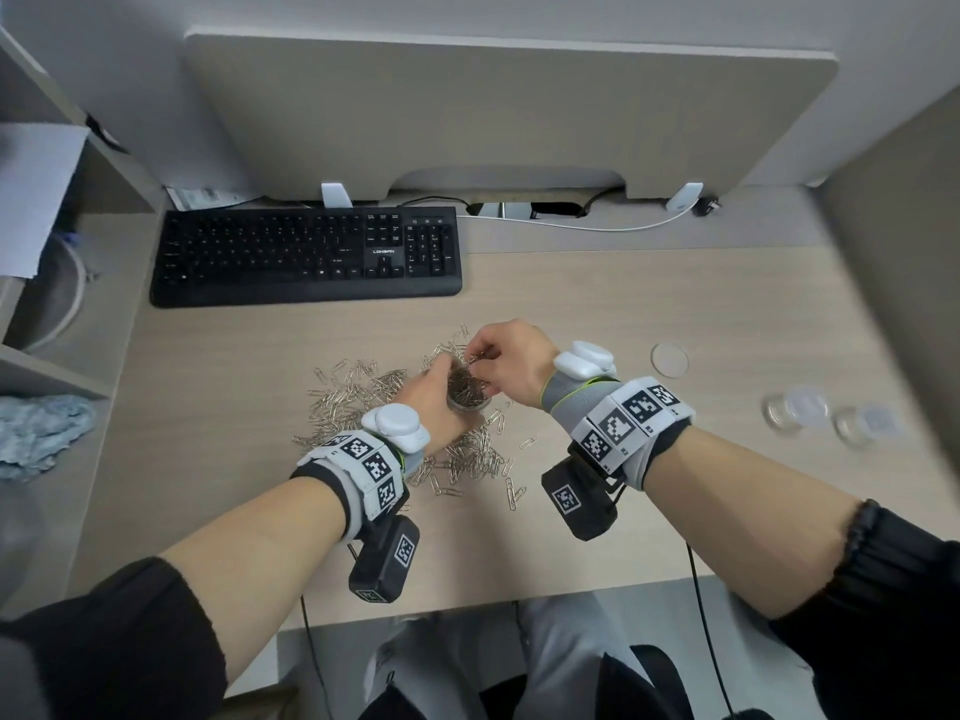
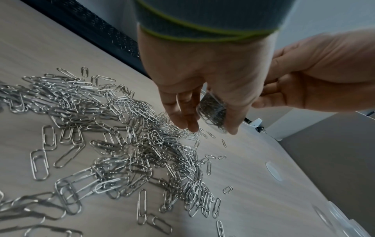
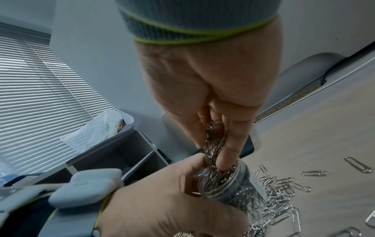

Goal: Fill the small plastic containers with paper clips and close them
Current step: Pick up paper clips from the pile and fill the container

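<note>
My left hand [image 1: 435, 402] grips a small clear plastic container [image 1: 469, 393] a little above the desk, its mouth tilted toward my right hand. The container [image 3: 229, 184] is packed with silver paper clips; in the left wrist view the container [image 2: 213, 110] shows between thumb and fingers. My right hand [image 1: 506, 362] pinches a bunch of paper clips [image 3: 214, 139] and pushes them into the container's mouth with its fingertips [image 3: 225, 162]. A large loose pile of paper clips [image 1: 363, 392] lies on the desk under and around both hands; the same pile of clips [image 2: 113, 128] fills the left wrist view.
A round clear lid [image 1: 669, 359] lies flat to the right of my hands. Further right stand clear containers with lids [image 1: 795, 407], blurred. A black keyboard [image 1: 306, 254] sits behind the pile. A shelf unit [image 1: 62, 356] borders the desk's left side.
</note>
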Motion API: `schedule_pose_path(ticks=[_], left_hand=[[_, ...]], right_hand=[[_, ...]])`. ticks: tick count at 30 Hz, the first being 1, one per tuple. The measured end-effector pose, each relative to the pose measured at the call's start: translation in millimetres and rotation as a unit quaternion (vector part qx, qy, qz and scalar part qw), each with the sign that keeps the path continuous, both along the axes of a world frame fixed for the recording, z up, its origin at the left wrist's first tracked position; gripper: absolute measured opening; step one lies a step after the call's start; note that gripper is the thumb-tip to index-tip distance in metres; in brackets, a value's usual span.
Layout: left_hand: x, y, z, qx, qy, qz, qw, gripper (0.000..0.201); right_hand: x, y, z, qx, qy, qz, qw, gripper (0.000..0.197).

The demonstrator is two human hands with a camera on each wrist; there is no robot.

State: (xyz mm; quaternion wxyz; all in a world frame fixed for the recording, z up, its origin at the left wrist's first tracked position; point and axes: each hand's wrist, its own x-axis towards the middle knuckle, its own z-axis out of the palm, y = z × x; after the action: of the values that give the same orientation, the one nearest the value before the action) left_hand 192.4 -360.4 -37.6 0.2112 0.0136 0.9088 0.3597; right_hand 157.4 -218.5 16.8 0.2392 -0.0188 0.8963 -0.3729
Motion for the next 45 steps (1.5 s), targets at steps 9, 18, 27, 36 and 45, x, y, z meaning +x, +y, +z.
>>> schedule_pose_path(ticks=[9, 18, 27, 36, 45], left_hand=[[-0.1, -4.1, 4.5, 0.014, 0.002, 0.01, 1.0, 0.063], [-2.1, -9.1, 10.3, 0.007, -0.004, 0.015, 1.0, 0.067], [-2.6, -9.1, 10.6, 0.017, -0.013, 0.014, 1.0, 0.064], [-7.0, -16.0, 8.3, 0.002, 0.0, 0.005, 1.0, 0.066], [-10.9, -20.6, 6.7, -0.008, 0.013, 0.008, 1.0, 0.065]], right_hand=[[-4.1, -0.8, -2.5, -0.029, 0.016, 0.0, 0.999, 0.014], [-5.2, -5.6, 0.0, -0.118, -0.031, -0.051, 0.991, 0.025], [-8.4, -5.8, -0.6, -0.078, 0.015, -0.017, 0.997, 0.014], [-10.1, -12.9, -4.2, -0.083, 0.002, -0.005, 0.997, 0.018], [-14.0, -11.0, -7.2, 0.034, 0.084, 0.027, 0.996, 0.022]])
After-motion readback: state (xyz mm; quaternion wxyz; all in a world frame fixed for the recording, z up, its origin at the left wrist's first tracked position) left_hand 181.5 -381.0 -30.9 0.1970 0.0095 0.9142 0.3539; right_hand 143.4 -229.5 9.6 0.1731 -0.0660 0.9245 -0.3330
